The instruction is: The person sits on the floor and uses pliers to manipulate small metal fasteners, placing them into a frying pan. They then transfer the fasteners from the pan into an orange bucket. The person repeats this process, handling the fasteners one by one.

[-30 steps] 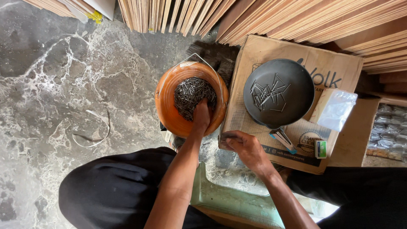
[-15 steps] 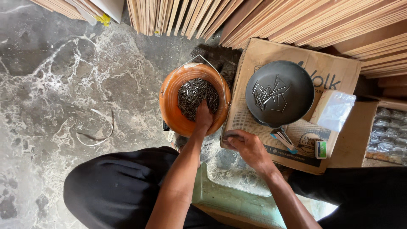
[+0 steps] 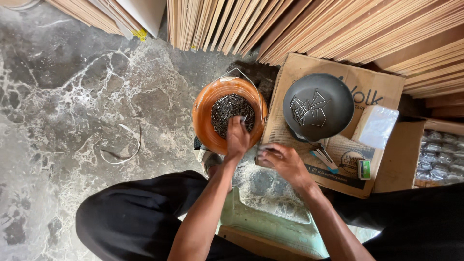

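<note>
Head view, looking straight down: a person sits low on a green stool (image 3: 270, 227), dark-trousered knees spread, so that everything lies within arm's reach on the marbled grey floor (image 3: 72, 96). Left hand (image 3: 238, 137) rests over the near rim of an orange bucket (image 3: 205, 116), fingers curled down into the heap of small dark nails (image 3: 227, 108) that fills it; whether they pinch any cannot be told from here. Right hand (image 3: 280, 159) hovers just beside it at the edge of a flattened cardboard box (image 3: 338, 159), fingertips drawn together as if holding a few nails, though the grip is too small to make out. On the cardboard, serving as a clean surface, stands a dark round bowl (image 3: 318, 106) with a thin scatter of nails, placed close to the bucket. A clear plastic packet (image 3: 376, 126) lies beside the bowl. Beyond, thin wooden boards (image 3: 314, 24) lean stacked on edge.
</note>
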